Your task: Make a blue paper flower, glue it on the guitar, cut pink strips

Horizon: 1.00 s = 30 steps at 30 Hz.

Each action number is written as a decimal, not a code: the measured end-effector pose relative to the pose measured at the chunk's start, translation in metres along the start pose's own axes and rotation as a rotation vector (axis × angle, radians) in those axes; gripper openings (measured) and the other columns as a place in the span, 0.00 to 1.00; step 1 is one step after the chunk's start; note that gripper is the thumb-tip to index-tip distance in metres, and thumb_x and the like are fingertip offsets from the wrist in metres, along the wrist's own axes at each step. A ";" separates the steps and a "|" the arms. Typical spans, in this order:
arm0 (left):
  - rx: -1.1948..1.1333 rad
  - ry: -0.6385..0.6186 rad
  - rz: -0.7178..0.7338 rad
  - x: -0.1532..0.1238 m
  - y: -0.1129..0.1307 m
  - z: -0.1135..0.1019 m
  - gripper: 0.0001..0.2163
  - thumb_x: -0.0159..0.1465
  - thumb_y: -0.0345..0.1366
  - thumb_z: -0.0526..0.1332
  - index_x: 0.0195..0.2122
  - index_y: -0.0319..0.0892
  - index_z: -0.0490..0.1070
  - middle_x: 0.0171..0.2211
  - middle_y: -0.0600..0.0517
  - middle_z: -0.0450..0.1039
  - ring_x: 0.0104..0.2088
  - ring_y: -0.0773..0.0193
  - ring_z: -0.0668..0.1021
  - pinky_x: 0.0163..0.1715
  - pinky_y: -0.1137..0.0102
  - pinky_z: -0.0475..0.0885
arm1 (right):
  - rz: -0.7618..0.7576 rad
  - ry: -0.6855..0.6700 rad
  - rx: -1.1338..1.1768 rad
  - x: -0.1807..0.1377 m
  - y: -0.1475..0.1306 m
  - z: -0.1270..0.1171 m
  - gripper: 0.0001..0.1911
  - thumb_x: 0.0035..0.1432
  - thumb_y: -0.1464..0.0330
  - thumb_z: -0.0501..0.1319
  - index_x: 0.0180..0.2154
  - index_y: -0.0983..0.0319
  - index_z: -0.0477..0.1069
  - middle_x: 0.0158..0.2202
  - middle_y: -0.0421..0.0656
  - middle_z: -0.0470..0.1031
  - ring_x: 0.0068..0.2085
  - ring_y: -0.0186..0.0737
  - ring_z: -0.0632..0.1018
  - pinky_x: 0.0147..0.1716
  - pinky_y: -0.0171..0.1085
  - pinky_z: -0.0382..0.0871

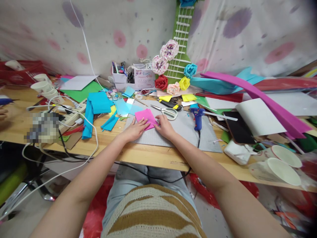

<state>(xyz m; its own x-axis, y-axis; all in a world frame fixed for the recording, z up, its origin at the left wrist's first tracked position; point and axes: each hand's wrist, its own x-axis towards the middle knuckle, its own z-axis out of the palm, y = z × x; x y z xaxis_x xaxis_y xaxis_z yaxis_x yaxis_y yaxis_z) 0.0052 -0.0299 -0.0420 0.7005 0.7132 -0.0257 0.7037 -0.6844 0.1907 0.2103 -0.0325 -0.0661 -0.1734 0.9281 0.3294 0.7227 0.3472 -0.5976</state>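
Observation:
A folded square of bright pink crepe paper (141, 115) lies on the grey mat in front of me. My left hand (135, 129) rests flat on its lower left part, fingers stretched across it. At the right edge of the pink paper, my right hand (164, 127) has its fingers curled in, with the thumb and fingertips on that edge. Just beyond the hands, scissors (170, 114) with pale handles lie with their blades apart. Right of the hands, a blue glue gun (197, 119) holds a white glue stick.
Blue crepe strips (99, 104) and a power strip (71, 115) with cables lie left. A phone (239, 129), paper cups (282, 170) and a magenta strip (257, 99) are right. Paper flowers (161, 82) and a pen box (119, 77) stand behind. Another person's hand (3, 114) shows far left.

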 end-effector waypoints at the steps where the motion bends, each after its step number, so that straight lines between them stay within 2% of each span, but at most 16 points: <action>1: -0.024 -0.009 -0.013 0.000 0.001 -0.001 0.22 0.67 0.34 0.40 0.62 0.46 0.53 0.64 0.48 0.49 0.64 0.60 0.52 0.61 0.51 0.38 | -0.002 -0.004 -0.003 0.000 0.000 0.000 0.16 0.51 0.71 0.58 0.44 0.63 0.62 0.43 0.49 0.63 0.37 0.37 0.71 0.40 0.39 0.68; 4: -0.067 0.016 -0.049 0.003 0.006 -0.009 0.22 0.65 0.32 0.44 0.60 0.46 0.57 0.62 0.49 0.56 0.62 0.62 0.58 0.62 0.53 0.39 | -0.031 -0.007 0.000 0.000 0.000 0.000 0.15 0.53 0.71 0.57 0.44 0.62 0.62 0.43 0.49 0.63 0.37 0.37 0.71 0.40 0.40 0.68; 7: -0.048 0.122 -0.114 0.014 0.014 -0.017 0.19 0.63 0.31 0.46 0.53 0.43 0.66 0.54 0.48 0.68 0.55 0.61 0.68 0.62 0.55 0.43 | -0.047 0.001 -0.011 0.000 0.000 0.001 0.15 0.53 0.71 0.56 0.45 0.62 0.62 0.43 0.48 0.63 0.37 0.38 0.71 0.41 0.40 0.67; 9: -0.007 0.190 -0.160 0.026 0.019 -0.018 0.17 0.64 0.32 0.44 0.48 0.42 0.69 0.51 0.47 0.71 0.52 0.60 0.71 0.61 0.55 0.48 | -0.045 0.000 -0.025 0.000 -0.001 0.001 0.15 0.53 0.71 0.56 0.44 0.63 0.63 0.43 0.49 0.64 0.37 0.38 0.71 0.41 0.40 0.67; 11: 0.039 0.219 -0.180 0.038 0.023 -0.015 0.18 0.64 0.32 0.44 0.50 0.39 0.68 0.54 0.44 0.67 0.56 0.57 0.67 0.60 0.56 0.50 | -0.048 -0.004 -0.037 0.000 -0.003 0.001 0.15 0.53 0.72 0.55 0.44 0.63 0.63 0.43 0.49 0.64 0.38 0.38 0.71 0.41 0.40 0.67; 14: 0.070 0.160 -0.231 0.051 0.024 -0.005 0.21 0.65 0.34 0.45 0.57 0.32 0.59 0.61 0.37 0.55 0.62 0.52 0.56 0.61 0.56 0.49 | -0.056 -0.006 -0.040 0.000 -0.004 0.000 0.15 0.54 0.71 0.55 0.45 0.63 0.63 0.43 0.49 0.64 0.37 0.38 0.71 0.41 0.40 0.67; 17: 0.067 0.095 -0.274 0.054 0.022 0.006 0.24 0.66 0.38 0.43 0.61 0.33 0.52 0.64 0.38 0.48 0.64 0.51 0.50 0.61 0.55 0.46 | -0.048 0.002 -0.033 0.000 -0.005 0.000 0.15 0.54 0.71 0.55 0.45 0.63 0.63 0.43 0.49 0.64 0.37 0.38 0.71 0.41 0.40 0.68; 23: 0.086 0.115 -0.316 0.047 0.021 0.014 0.27 0.66 0.43 0.40 0.63 0.31 0.48 0.64 0.37 0.44 0.65 0.49 0.47 0.62 0.53 0.42 | -0.036 0.022 -0.016 0.000 -0.002 0.001 0.14 0.55 0.70 0.55 0.45 0.62 0.63 0.43 0.48 0.64 0.36 0.37 0.72 0.41 0.39 0.67; 30: 0.078 0.121 -0.340 0.046 0.027 0.011 0.27 0.66 0.44 0.41 0.63 0.33 0.49 0.64 0.39 0.44 0.65 0.46 0.47 0.60 0.46 0.37 | -0.030 0.015 -0.012 0.001 0.000 0.002 0.14 0.55 0.72 0.54 0.45 0.63 0.62 0.43 0.49 0.64 0.38 0.39 0.71 0.41 0.40 0.67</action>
<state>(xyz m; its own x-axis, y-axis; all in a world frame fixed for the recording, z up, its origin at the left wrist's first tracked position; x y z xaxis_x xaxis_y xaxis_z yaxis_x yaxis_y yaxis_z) 0.0584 -0.0172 -0.0488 0.4088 0.9116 0.0425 0.9043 -0.4109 0.1158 0.2082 -0.0315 -0.0673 -0.1853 0.9152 0.3579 0.7251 0.3732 -0.5788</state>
